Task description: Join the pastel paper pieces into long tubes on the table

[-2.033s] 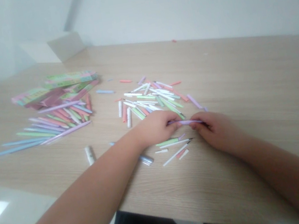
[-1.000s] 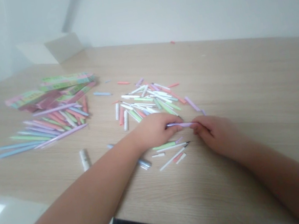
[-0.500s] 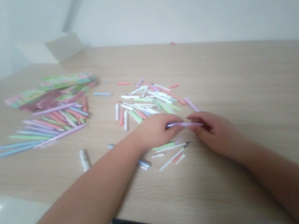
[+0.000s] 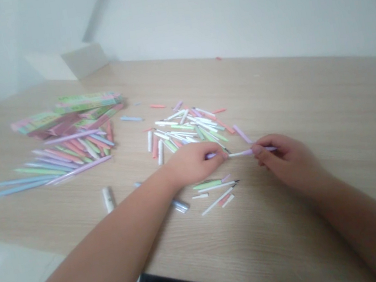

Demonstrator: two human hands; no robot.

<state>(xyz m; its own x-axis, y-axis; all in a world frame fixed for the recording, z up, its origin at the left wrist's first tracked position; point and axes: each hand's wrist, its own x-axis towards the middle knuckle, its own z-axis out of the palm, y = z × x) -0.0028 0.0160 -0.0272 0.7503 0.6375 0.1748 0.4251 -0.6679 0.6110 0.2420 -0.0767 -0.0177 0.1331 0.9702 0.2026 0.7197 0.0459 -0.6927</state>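
Just above the table, my left hand point(image 4: 200, 160) is closed around one end of a purple pen, of which only a little shows between the fingers. My right hand point(image 4: 280, 156) pinches the pen's other purple part point(image 4: 248, 152). Between the hands a thin white refill point(image 4: 236, 154) bridges the two parts. Below them lie a green pen part point(image 4: 209, 184), a white refill with a dark tip point(image 4: 217, 200) and short white and red pieces. Beyond my left hand spreads a loose pile of white, green, red and purple pen parts point(image 4: 189, 126). A purple piece point(image 4: 242, 134) lies by my right hand.
To the left are whole pastel pens point(image 4: 64, 159) and, behind them, pink and green boxes point(image 4: 87, 101). A white cylinder point(image 4: 108, 200) stands near my left forearm, with blue pieces point(image 4: 180, 206) partly hidden beside it. An open white box point(image 4: 84, 60) sits against the wall.
My right hand has drawn away to the right from my left hand. The purple pen, earlier continuous between the hands, now shows a white refill in the middle.
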